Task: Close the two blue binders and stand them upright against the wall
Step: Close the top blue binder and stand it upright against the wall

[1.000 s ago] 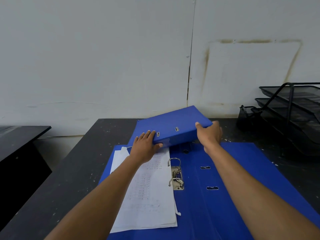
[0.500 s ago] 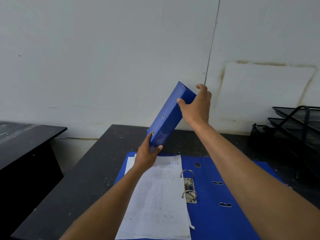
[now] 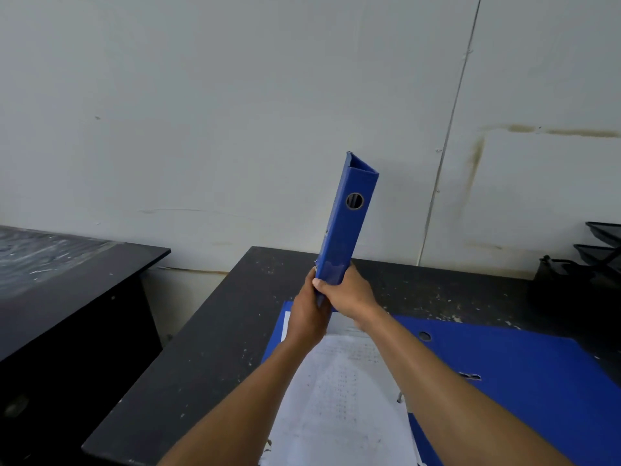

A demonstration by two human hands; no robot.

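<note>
Against a stained white wall [image 3: 235, 112], we clench left hand [image 3: 307, 314] and right hand [image 3: 349, 292] around a nearly upright closed blue binder's [image 3: 346, 223] lower end, above the open binder [image 3: 504, 371].

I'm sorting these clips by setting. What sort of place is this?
Probably an office or a filing room. Both hands hold a closed blue binder up before a plain wall, a second binder lies open with printed papers on a dark desk, and mesh trays stand at the right edge.

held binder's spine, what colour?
Blue, with a round metal-rimmed finger hole; the closed binder shows best in the head view.
</note>
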